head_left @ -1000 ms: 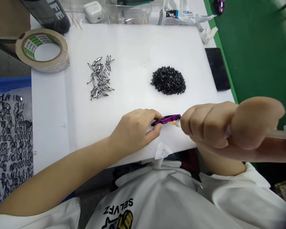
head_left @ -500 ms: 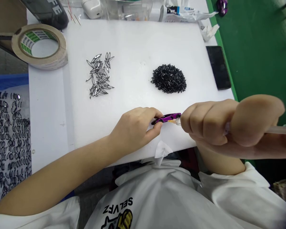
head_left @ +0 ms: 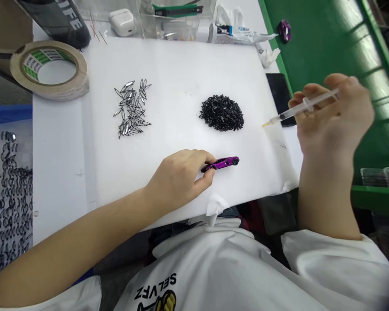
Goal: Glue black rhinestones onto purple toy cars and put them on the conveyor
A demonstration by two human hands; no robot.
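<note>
A small purple toy car [head_left: 223, 163] lies on the white foam pad [head_left: 178, 142] near its front edge. My left hand [head_left: 178, 179] pinches the car's rear end between thumb and fingers. My right hand [head_left: 330, 114] is raised to the right of the pad, closed around a clear syringe [head_left: 300, 108] whose yellow tip points left, well away from the car. A heap of small black parts [head_left: 222, 113] sits beyond the car. A cluster of thin silvery leaf-shaped parts [head_left: 131, 108] lies further left.
A roll of tape [head_left: 48, 69] sits at the back left. A black phone [head_left: 278, 97] lies at the pad's right edge by the green surface [head_left: 327, 39], where another purple car [head_left: 283, 30] rests. A white earbud case [head_left: 122, 21] and a tube are at the back.
My right hand has lifted the syringe off the car and swung it up and to the right. My left hand keeps its pinch on the car.
</note>
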